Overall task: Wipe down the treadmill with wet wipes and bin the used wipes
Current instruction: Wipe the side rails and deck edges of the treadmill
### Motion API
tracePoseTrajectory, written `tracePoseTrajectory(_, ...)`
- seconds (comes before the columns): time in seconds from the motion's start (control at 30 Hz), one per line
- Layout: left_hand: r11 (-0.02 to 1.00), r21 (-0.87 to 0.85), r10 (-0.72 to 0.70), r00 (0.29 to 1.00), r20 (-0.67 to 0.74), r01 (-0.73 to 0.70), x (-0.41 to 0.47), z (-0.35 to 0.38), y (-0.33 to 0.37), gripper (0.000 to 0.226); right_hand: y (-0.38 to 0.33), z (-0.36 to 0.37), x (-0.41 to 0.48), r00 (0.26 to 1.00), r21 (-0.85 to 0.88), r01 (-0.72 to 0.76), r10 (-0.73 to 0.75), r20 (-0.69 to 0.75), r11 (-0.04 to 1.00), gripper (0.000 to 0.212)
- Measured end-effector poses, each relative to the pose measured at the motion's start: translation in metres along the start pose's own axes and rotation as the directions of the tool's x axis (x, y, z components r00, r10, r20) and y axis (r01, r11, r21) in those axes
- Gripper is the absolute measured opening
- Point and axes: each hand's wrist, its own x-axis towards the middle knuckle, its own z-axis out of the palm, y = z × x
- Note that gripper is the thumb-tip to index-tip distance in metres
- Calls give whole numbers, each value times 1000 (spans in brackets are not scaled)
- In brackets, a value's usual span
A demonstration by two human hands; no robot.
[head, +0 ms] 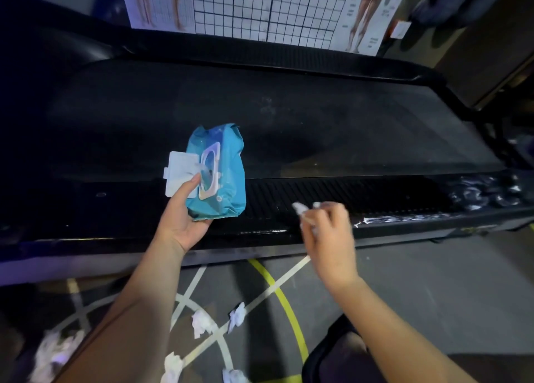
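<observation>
The black treadmill (318, 128) lies across the view, its belt dusty and its near side rail ribbed. My left hand (185, 215) grips a blue pack of wet wipes (225, 163) from below, thumb by the white lid, which stands flipped open to the left. The pack hovers over the near rail. To the right, my right hand (329, 232) pinches a crumpled white wipe (302, 210) just above the ribbed rail; the hand is blurred.
Several crumpled used wipes (202, 323) lie on the grey floor below, among white and yellow painted lines. A larger white heap (55, 353) sits at the lower left. A grid poster (260, 6) hangs behind the treadmill. My knee shows at the bottom right.
</observation>
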Motion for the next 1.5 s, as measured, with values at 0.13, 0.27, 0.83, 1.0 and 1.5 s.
tracePoseTrajectory(0.13, 1000, 16, 3, 1000, -1, -3, 0, 0, 0, 43, -40, 36, -23, 928, 132, 238, -266, 260, 962, 39)
tracePoseTrajectory(0.27, 1000, 20, 11, 1000, 6, -11, 2, -2, -1, 50, -26, 48, -47, 915, 158, 299, -330, 234, 941, 63)
tracePoseTrajectory(0.83, 998, 54, 12, 1000, 16, -13, 0, 2, -3, 20, 92, -17, -45, 943, 65, -312, 317, -99, 948, 56)
tracePoseTrajectory(1.0, 995, 94, 23, 999, 40, -27, 0, 4, -3, 25, 59, -3, -31, 965, 114, -171, 189, -179, 979, 52)
tracePoseTrajectory(1.5, 949, 316, -7, 999, 50, -9, 4, 3, -7, 22, 100, -4, -43, 952, -169, -239, 266, 155, 956, 113)
